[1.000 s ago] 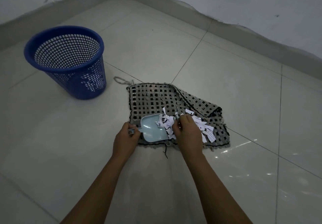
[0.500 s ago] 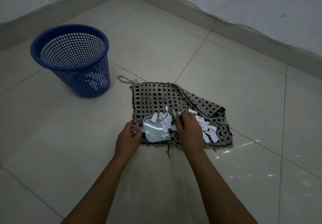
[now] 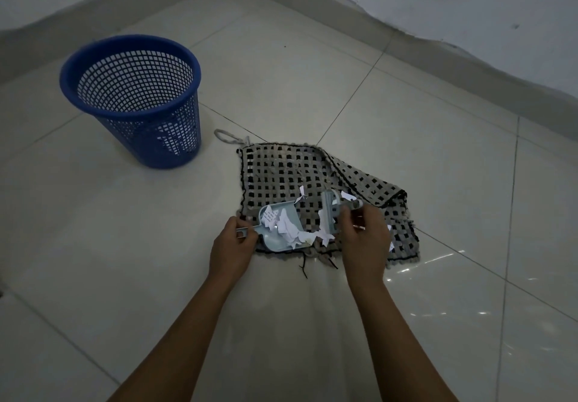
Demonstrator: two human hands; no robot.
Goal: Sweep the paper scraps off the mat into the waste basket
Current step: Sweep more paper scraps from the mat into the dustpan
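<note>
A checked grey-and-black woven mat [image 3: 281, 170] lies on the tiled floor, its right side folded over. My left hand [image 3: 231, 245] grips the handle of a small pale blue dustpan [image 3: 275, 214] resting on the mat's near edge. White paper scraps [image 3: 289, 228] lie inside the pan and at its mouth. My right hand [image 3: 364, 239] holds a small pale blue brush [image 3: 330, 214] upright just right of the pan, against the scraps. A few more scraps show beside my right hand. The blue mesh waste basket [image 3: 134, 98] stands upright to the far left.
A cord loop [image 3: 223, 137] trails from the mat's far left corner toward the basket. Loose dark threads [image 3: 303, 268] hang off the mat's near edge. Walls with a skirting [image 3: 438, 54] border the floor at the back and left.
The brush has pushed the scraps leftward off the mat's right part into the dustpan. My right hand has moved left with them, and the brush now stands raised and more visible.
</note>
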